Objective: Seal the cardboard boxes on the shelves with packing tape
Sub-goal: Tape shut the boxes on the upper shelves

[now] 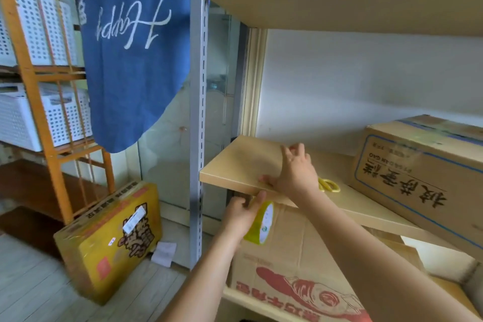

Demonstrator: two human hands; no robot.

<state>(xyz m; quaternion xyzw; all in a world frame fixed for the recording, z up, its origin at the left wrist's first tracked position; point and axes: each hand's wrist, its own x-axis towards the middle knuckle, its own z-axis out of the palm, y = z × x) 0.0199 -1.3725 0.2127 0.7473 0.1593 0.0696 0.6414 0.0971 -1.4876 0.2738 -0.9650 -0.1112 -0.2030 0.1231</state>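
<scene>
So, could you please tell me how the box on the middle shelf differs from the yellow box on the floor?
The shelf box is plain brown cardboard with dark lettering and a blue line border; the floor box is bright yellow with a cartoon picture. The shelf box sits flat on its shelf, while the floor box stands tilted on edge. The floor box carries a white label; none shows on the shelf box. Both bear printed characters.

Free shelf [235, 162] left of box [418, 178]

Glossy yellow plastic tape roll [261, 222] under the left hand's fingers [257, 200]; matt, smooth shelf board [235, 165] beneath the right fingertips [266, 180].
</scene>
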